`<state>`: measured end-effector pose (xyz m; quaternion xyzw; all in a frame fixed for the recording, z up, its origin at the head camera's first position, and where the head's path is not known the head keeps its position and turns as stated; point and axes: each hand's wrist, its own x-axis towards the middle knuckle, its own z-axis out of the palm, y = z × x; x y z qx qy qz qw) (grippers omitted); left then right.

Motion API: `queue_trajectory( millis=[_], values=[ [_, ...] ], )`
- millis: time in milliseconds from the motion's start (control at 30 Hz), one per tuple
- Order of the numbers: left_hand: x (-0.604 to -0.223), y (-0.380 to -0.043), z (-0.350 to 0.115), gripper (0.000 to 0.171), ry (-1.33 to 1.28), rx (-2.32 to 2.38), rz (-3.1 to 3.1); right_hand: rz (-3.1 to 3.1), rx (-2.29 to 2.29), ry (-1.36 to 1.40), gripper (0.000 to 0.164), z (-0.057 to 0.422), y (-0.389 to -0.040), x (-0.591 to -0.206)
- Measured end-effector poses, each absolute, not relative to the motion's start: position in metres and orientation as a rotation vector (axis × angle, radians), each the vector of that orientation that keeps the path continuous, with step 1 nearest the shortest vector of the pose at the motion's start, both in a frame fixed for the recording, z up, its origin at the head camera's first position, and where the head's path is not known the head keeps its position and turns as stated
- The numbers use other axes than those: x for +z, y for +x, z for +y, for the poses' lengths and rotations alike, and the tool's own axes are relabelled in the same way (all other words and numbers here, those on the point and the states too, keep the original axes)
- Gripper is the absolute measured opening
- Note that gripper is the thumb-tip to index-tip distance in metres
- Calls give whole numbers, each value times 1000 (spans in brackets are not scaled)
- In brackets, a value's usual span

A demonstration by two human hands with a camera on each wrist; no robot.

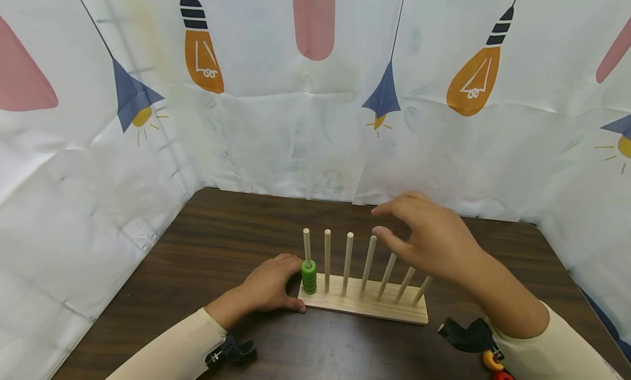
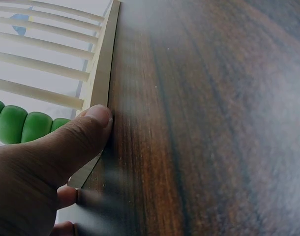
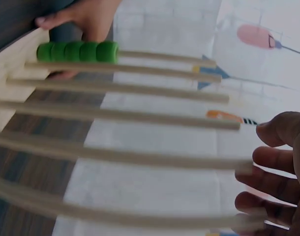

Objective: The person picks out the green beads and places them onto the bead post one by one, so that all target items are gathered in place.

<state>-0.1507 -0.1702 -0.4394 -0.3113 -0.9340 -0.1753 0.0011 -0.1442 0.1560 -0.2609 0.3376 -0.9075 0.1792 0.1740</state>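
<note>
A wooden peg board [image 1: 365,305] with several upright pegs stands on the table. On its leftmost peg sits a stack of green rings [image 1: 309,277]; the other pegs that show are bare. My left hand [image 1: 270,284] grips the board's left end, its thumb [image 2: 93,120] along the front edge and the other fingers round the far side, partly hidden. Above the board's right part, my right hand [image 1: 436,240] hovers with parted, slightly bent fingers and holds nothing. It hides the tops of the right-hand pegs in the head view.
An orange ring [image 1: 493,362] and a red ring [image 1: 503,375] lie by the right forearm, partly cut off or covered. The dark wooden table [image 1: 227,221] meets a white printed cloth [image 1: 276,144] at its back and sides.
</note>
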Motion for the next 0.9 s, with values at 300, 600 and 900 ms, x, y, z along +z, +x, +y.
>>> queue_trajectory(
  millis=[300, 600, 900],
  values=[
    [-436, -150, -169, 69, -968, -542, -2952, -2587, 467, 848, 27, 194, -135, -257],
    [-436, -150, -168, 71, -969, -540, -2967, -2528, 463, 775, 26, 236, -127, -267],
    [-436, -150, -169, 71, -967, -540, -2978, -2618, 452, 638, 19, 278, -120, -291]
  ],
)
